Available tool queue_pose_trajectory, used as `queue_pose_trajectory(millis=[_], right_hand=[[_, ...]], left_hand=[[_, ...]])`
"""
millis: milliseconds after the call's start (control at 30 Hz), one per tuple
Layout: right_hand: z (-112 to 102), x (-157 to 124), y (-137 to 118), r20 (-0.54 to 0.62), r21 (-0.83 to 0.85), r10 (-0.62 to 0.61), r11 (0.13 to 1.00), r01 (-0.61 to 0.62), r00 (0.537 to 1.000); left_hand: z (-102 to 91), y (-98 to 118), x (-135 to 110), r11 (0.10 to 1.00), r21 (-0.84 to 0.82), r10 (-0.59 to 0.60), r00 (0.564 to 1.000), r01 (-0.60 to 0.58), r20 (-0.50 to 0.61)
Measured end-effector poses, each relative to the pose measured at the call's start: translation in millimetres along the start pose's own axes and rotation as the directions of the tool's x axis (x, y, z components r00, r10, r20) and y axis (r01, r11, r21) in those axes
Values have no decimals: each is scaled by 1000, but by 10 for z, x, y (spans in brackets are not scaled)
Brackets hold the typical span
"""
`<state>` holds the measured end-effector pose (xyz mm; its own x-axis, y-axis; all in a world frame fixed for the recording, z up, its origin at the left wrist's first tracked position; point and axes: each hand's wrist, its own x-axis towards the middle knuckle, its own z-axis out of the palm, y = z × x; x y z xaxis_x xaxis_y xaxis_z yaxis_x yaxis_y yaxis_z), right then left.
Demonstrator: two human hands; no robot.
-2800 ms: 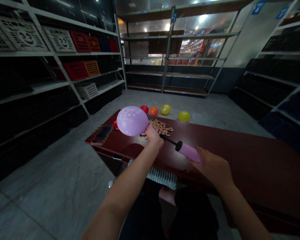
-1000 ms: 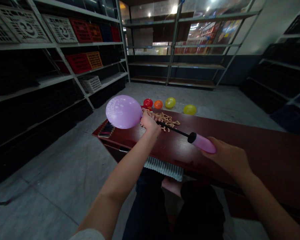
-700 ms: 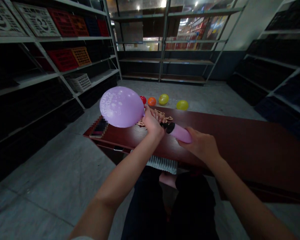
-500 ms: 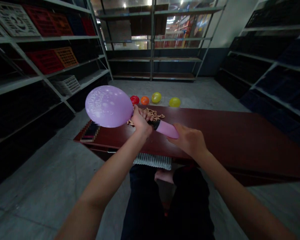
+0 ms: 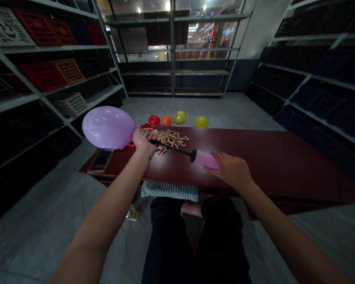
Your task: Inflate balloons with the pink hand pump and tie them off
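My left hand [image 5: 143, 140] is closed round the neck of an inflated purple balloon [image 5: 108, 127] and the front end of a hand pump, above the left part of a dark red table [image 5: 269, 157]. My right hand [image 5: 232, 170] grips the pink pump handle [image 5: 205, 159]. The black rod [image 5: 171, 148] between the two hands is drawn out. A heap of pale uninflated balloons [image 5: 170, 138] lies on the table just behind the rod.
A phone [image 5: 99, 161] lies at the table's left corner. Several small inflated balloons, red [image 5: 154, 120], orange [image 5: 166, 120] and two yellow [image 5: 201, 121], sit on the floor beyond the table. Metal shelving with crates [image 5: 41, 75] lines both sides and the back.
The pump handle was pushed in towards my left hand half a second ago and is now pulled back out, with the rod showing again. The view has shifted rightwards.
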<state>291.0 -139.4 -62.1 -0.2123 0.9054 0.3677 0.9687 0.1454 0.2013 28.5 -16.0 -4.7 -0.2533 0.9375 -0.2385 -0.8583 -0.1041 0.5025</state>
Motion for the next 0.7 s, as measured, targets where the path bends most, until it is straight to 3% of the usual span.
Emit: queue_pose_trajectory(millis=[133, 300, 533, 700], right_hand=[[14, -27, 52, 60, 49, 53, 997, -56, 997], [-18, -53, 31, 152, 77, 96, 991, -109, 984], [-231, 212, -182, 61, 80, 69, 994, -74, 996], [-249, 337, -251, 7, 82, 64, 995, -64, 998]], left_hand=[[39, -29, -63, 998, -34, 51, 997, -49, 55], [108, -228, -257, 996, -43, 86, 993, -82, 87], [281, -535, -562, 998, -59, 19, 986, -10, 167], [318, -583, -539, 996, -77, -28, 989, 40, 147]])
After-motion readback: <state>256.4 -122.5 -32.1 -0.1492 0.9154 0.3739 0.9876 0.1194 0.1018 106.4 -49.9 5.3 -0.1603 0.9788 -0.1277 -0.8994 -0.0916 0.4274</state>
